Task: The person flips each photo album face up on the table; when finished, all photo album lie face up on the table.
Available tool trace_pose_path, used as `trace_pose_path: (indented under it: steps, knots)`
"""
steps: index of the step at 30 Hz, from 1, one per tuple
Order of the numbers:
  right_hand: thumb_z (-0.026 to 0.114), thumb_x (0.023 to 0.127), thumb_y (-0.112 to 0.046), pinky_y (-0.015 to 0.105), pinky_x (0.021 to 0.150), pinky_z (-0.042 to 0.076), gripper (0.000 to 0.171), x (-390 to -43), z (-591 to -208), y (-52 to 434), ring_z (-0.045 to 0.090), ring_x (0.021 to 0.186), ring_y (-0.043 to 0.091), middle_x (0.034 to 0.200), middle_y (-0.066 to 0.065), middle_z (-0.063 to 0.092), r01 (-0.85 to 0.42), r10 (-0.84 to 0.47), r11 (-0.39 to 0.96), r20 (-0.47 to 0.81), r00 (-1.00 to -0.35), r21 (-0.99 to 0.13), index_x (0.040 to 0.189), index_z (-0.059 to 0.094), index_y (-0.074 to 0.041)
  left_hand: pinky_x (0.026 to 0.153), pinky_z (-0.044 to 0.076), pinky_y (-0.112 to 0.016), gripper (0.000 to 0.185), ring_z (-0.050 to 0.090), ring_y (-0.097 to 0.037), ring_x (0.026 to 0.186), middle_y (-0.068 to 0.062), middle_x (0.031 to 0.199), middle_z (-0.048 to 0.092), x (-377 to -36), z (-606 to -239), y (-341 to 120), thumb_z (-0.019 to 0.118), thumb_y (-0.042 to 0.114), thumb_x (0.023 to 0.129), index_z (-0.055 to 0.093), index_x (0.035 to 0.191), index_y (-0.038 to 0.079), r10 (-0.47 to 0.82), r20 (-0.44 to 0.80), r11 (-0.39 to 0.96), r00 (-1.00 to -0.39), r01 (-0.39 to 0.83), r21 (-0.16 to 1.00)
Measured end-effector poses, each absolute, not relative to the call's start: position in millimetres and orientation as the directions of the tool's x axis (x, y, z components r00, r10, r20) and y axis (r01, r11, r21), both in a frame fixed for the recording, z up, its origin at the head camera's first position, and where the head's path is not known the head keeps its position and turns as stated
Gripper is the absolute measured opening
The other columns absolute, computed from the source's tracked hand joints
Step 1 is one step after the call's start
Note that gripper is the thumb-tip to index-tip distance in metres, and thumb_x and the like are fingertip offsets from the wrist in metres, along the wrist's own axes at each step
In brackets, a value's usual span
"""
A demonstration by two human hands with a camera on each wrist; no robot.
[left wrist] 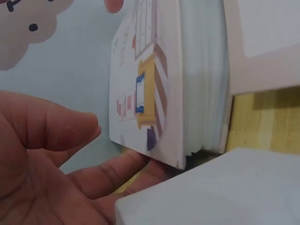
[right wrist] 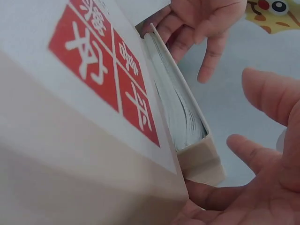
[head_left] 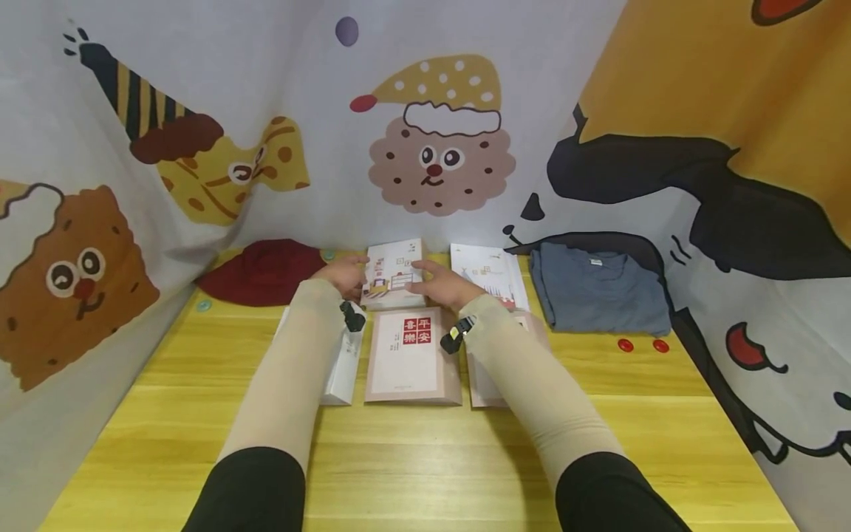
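Observation:
A thick white book with a colourful printed cover [head_left: 394, 284] lies in the middle of the back row on the wooden table. At its left edge is my left hand [head_left: 342, 275], with the lower fingers [left wrist: 110, 174] touching the book's side and the thumb apart from the cover. My right hand [head_left: 447, 286] is at the opposite edge. In the right wrist view its lower fingers [right wrist: 213, 196] reach the book's spine, while thumb and index finger stand away from it. Just in front lies a pinkish book with a red square of characters [head_left: 402, 355].
Another white book [head_left: 488, 272] lies at back right. A white book [head_left: 346, 369] and a pink-edged one [head_left: 487, 384] lie partly under my forearms. A dark red hat [head_left: 272, 272] is left, a folded blue-grey garment [head_left: 598, 292] right, near red buttons [head_left: 625, 345]. Printed cloth [head_left: 319, 170] hangs behind.

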State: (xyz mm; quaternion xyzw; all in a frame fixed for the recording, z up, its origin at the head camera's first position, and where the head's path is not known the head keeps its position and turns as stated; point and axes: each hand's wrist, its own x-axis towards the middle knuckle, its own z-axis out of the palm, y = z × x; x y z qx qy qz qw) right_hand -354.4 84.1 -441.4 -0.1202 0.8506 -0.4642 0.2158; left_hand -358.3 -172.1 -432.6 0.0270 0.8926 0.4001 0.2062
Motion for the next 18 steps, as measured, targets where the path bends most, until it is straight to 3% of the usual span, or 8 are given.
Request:
trace_pose_path:
  steps: [2,3,6,9,13,18]
  knots:
    - [0.073,0.099,-0.033,0.059,0.129,0.018,0.077,-354,-440,85,0.025,0.158,0.039,0.173,0.015,0.027,0.012,-0.403,0.535,-0.267,-0.876,-0.845,0.165,0.036,-0.024,0.076,0.055,-0.026,0.067,0.061,-0.025,0.106,-0.025,0.158,0.043,-360,-434,-171,0.046,-0.001,0.100,0.031,0.165,0.005,0.204,-0.373,0.634,-0.905,-0.168,0.755]
    - [0.073,0.099,-0.032,0.060,0.128,0.021,0.077,-353,-440,85,0.026,0.158,0.040,0.173,0.015,0.026,0.026,-0.402,0.529,-0.277,-0.873,-0.848,0.166,0.035,-0.025,0.072,0.056,-0.028,0.070,0.061,-0.027,0.101,-0.026,0.157,0.043,-361,-435,-170,0.043,-0.001,0.101,0.025,0.168,0.010,0.165,-0.404,0.540,-0.900,-0.260,0.800]
    - [0.073,0.099,-0.029,0.064,0.123,0.031,0.077,-353,-438,86,0.029,0.156,0.041,0.174,0.015,0.024,0.066,-0.404,0.510,-0.306,-0.862,-0.858,0.166,0.034,-0.026,0.076,0.058,-0.032,0.071,0.060,-0.028,0.107,-0.027,0.158,0.041,-366,-440,-169,0.042,-0.001,0.102,0.022,0.169,0.013,0.159,-0.439,0.475,-0.884,-0.322,0.819]
    - [0.073,0.099,-0.029,0.067,0.117,0.038,0.078,-354,-437,87,0.031,0.155,0.042,0.175,0.014,0.021,0.096,-0.404,0.504,-0.333,-0.852,-0.858,0.166,0.033,-0.027,0.088,0.058,-0.038,0.072,0.056,-0.032,0.119,-0.027,0.159,0.038,-372,-445,-169,0.040,-0.002,0.103,0.018,0.170,0.013,0.177,-0.463,0.430,-0.869,-0.355,0.830]
    - [0.074,0.099,-0.028,0.063,0.118,0.039,0.078,-355,-438,86,0.032,0.155,0.042,0.174,0.015,0.022,0.089,-0.410,0.499,-0.325,-0.852,-0.862,0.166,0.034,-0.025,0.101,0.054,-0.046,0.073,0.054,-0.033,0.124,-0.028,0.159,0.038,-377,-450,-171,0.035,-0.004,0.102,0.013,0.170,0.011,0.203,-0.474,0.387,-0.857,-0.374,0.843]
    - [0.074,0.099,-0.022,0.056,0.122,0.038,0.078,-355,-440,84,0.035,0.153,0.040,0.173,0.019,0.024,0.074,-0.419,0.473,-0.298,-0.858,-0.878,0.166,0.035,-0.020,0.105,0.053,-0.045,0.074,0.054,-0.031,0.124,-0.028,0.158,0.040,-379,-453,-172,0.035,-0.005,0.102,0.011,0.170,0.010,0.213,-0.481,0.362,-0.851,-0.388,0.847]
